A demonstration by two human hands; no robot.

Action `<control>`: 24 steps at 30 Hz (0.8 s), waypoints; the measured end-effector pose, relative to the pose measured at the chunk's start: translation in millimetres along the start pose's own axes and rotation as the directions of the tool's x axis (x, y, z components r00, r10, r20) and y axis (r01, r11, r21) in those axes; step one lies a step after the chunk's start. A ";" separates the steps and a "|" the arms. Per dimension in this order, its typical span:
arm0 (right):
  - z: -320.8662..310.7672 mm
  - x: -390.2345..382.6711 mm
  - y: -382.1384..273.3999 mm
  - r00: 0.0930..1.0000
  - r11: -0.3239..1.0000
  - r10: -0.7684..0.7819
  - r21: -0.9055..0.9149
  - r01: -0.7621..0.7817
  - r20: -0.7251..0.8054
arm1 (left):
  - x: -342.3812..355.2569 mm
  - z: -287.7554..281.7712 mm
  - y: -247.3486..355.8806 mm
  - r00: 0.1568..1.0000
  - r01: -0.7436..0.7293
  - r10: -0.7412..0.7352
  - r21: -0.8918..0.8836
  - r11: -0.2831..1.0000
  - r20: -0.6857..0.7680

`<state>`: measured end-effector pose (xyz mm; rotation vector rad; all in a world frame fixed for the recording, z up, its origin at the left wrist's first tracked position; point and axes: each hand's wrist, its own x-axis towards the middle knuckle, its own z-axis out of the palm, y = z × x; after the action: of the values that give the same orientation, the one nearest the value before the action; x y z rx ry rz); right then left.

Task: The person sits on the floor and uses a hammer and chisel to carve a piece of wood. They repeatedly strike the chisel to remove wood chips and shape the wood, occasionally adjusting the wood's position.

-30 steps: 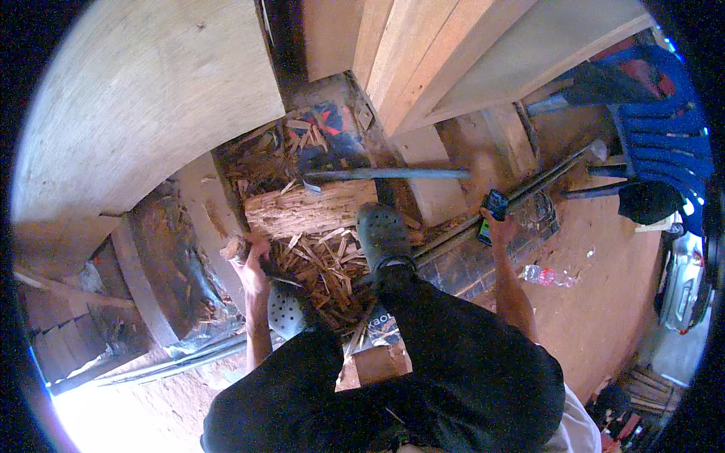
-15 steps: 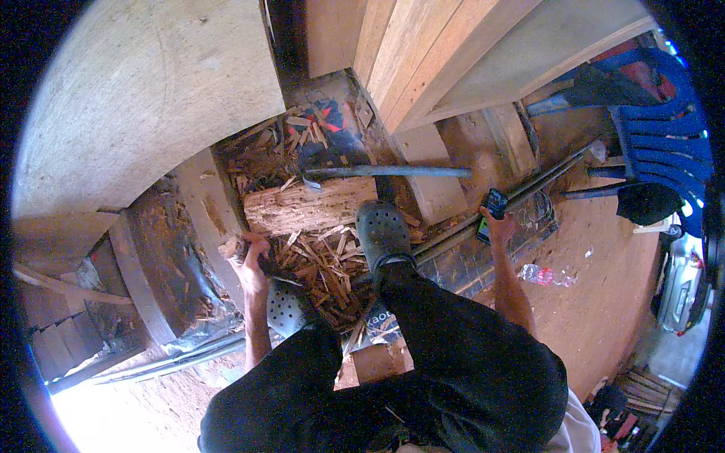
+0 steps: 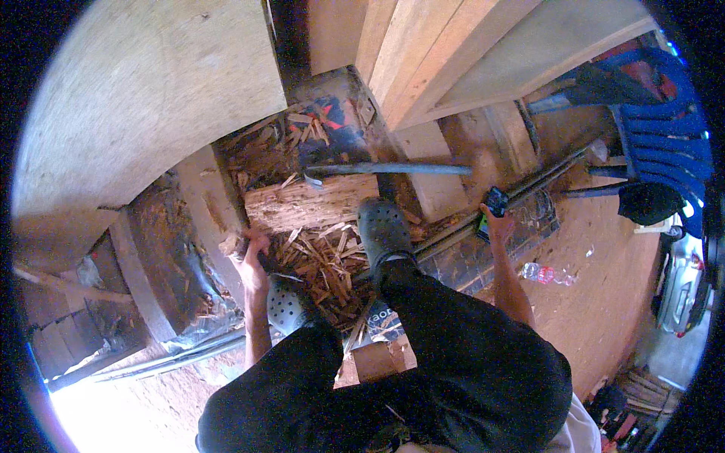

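My left hand [image 3: 255, 264] is closed around a rough wooden end [image 3: 233, 244]; whether it is a loose chunk or part of the adjoining board is unclear. My right hand [image 3: 499, 224] grips a small handheld device [image 3: 495, 204], dark at the top with green lower down. Between my hands lies a pale, rough-hewn timber [image 3: 310, 205]. Across its far edge rests a long-handled tool [image 3: 408, 170] with a curved metal blade at its left end, touched by neither hand. Wood chips [image 3: 325, 260] surround my grey clogs [image 3: 384, 230].
Large wooden panels [image 3: 151, 98] and upright planks [image 3: 411, 60] stand at the far side. Long dark bars [image 3: 551, 175] run past my right hand. A plastic bottle [image 3: 545, 274] lies on the dirt floor, with a blue chair [image 3: 661, 140] beyond it.
The timber and tool look slightly shifted in the picture. Both hands keep nearly the same place and hold.
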<state>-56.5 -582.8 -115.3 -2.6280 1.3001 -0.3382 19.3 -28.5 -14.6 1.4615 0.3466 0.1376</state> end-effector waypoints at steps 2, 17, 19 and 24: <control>5.2 -3.9 1.7 0.987 0.994 -0.051 0.085 0.065 -0.154 | 0.5 0.6 -1.0 0.999 0.012 -0.009 0.046 0.999 -0.052; -61.7 -69.7 -151.3 0.672 0.592 -0.677 0.320 0.739 -0.301 | 36.4 57.6 13.3 0.942 -0.232 0.175 0.178 0.956 0.287; -63.7 -78.6 -197.5 0.547 0.469 -0.832 0.406 0.784 -0.094 | 38.2 66.6 12.2 0.923 -0.286 0.201 0.232 0.930 0.329; -17.6 -85.5 -292.6 0.227 0.365 -0.907 0.394 0.843 0.355 | 39.2 79.5 -0.5 0.961 -0.073 0.068 0.007 0.997 0.266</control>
<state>109.2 -340.9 -30.2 -2.7204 -0.5270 0.1998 81.1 -92.2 -15.3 1.4878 0.0767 -0.0057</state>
